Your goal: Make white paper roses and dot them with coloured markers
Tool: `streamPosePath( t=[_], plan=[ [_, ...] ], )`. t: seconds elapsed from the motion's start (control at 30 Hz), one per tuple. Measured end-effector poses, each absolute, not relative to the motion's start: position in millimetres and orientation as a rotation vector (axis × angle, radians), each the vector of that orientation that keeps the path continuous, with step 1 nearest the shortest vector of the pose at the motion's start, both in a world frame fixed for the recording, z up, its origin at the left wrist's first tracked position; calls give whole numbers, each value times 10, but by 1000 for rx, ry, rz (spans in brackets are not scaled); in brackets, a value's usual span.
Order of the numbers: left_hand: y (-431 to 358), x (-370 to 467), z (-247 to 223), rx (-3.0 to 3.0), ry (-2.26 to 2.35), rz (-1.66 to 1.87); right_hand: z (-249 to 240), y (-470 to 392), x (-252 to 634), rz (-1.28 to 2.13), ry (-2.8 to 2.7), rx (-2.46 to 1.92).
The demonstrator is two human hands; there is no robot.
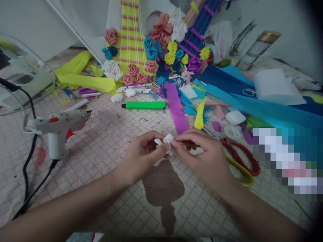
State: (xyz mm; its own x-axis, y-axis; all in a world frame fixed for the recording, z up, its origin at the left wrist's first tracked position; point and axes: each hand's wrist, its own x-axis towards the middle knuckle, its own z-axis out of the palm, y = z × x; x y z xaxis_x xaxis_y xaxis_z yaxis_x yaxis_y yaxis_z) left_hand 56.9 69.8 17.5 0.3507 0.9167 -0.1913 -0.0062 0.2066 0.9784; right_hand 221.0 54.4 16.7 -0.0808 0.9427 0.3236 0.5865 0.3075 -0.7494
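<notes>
From my remote seat I see my left grip (141,158) clenched on a small white crumpled paper piece (168,138), held between thumb and fingers just above the table (106,134). My right grip (205,149) pinches the same piece from its right side; the fingers partly hide the contact. Directly below both grips, nearer to me, a brown patch (164,183) shows on the tabletop. Just right of my right grip lie scissors (254,164) with red and yellow handles. Beyond the grips I have a purple strip (176,109), a yellow strip (200,114) and a bright green bar (146,105) with a black end. Well left of my left grip stands a glue gun (57,143). Farthest beyond both, a yellow guitar shape (130,42) carries paper flowers (133,70) around its base.
</notes>
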Motion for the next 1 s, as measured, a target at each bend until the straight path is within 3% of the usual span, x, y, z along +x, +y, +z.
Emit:
streamPosePath(
  t=[1.0],
  plan=[
    [660, 562, 196, 1677, 1144, 839, 220, 570, 2263, 631, -1863, -1384]
  ],
)
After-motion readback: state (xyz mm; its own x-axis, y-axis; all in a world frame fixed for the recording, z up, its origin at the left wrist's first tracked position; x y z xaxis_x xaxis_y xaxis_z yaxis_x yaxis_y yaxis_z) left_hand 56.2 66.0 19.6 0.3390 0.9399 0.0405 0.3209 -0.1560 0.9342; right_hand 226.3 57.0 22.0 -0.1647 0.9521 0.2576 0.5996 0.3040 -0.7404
